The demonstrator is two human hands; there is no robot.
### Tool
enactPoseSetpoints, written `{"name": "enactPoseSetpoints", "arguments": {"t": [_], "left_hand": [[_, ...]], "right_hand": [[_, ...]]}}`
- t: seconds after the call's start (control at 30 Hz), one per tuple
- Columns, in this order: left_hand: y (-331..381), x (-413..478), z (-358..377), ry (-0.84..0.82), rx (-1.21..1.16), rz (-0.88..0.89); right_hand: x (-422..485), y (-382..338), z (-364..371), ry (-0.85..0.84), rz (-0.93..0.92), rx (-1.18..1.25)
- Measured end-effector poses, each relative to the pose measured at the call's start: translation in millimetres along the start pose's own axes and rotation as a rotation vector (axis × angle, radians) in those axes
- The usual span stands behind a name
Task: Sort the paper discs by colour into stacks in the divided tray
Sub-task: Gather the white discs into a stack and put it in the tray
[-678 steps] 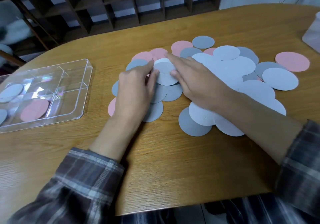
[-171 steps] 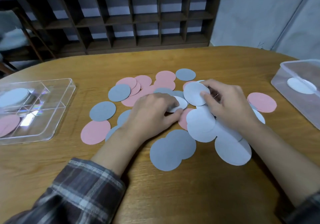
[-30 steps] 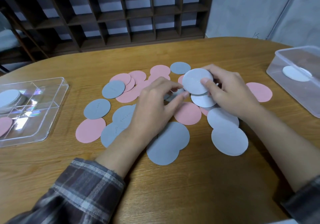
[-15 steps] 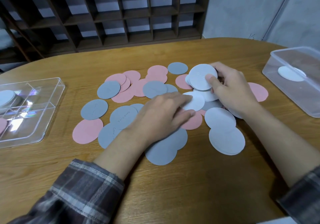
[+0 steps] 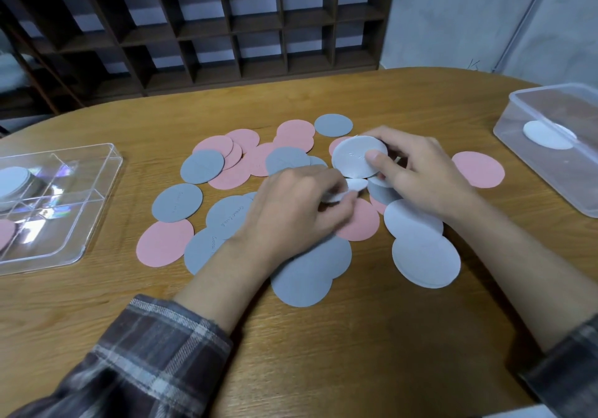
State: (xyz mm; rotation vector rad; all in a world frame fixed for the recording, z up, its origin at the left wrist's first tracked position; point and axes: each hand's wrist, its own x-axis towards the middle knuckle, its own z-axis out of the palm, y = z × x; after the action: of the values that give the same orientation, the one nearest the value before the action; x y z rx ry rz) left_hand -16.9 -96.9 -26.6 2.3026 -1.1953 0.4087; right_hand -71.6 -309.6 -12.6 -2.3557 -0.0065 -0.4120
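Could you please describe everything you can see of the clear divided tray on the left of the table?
The divided tray is a shallow rectangular box of clear glossy plastic, open on top, split by thin clear walls into compartments. It lies flat on the wooden table, far left, partly cut off by the picture's edge. A stack of pale discs sits in a far compartment, a pink disc in a near one. Neither the left hand nor the right hand touches it.

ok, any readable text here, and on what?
"Good luck", handwritten, probably: middle grey disc, beside the left hand.
"Goo", rest under the arm: near grey disc.
Too faint to read: marks on left grey disc and on raised white disc in right hand.
Small white disc in left hand: none seen.
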Motion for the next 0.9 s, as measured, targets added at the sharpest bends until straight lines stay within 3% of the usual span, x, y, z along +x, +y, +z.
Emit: {"name": "enactPoseSetpoints", "arguments": {"t": [0.13, 0.27, 0.63, 0.9], "left_hand": [[-6, 3, 2, 0.193, -0.047, 0.022], [-11, 4, 3, 0.271, -0.109, -0.014], [-15, 5, 4, 0.261, -0.249, -0.21], [-10, 6, 5, 0.219, -0.234, -0.196]], "right_hand": [[-1, -3, 0, -0.016, -0.001, 0.033], [-2, -5, 2, -0.078, -0.008, 0.063], [-3, -10, 8, -0.159, -0.011, -0.039], [-3, -3, -8, -0.066, -0.07, -0.068]]}}
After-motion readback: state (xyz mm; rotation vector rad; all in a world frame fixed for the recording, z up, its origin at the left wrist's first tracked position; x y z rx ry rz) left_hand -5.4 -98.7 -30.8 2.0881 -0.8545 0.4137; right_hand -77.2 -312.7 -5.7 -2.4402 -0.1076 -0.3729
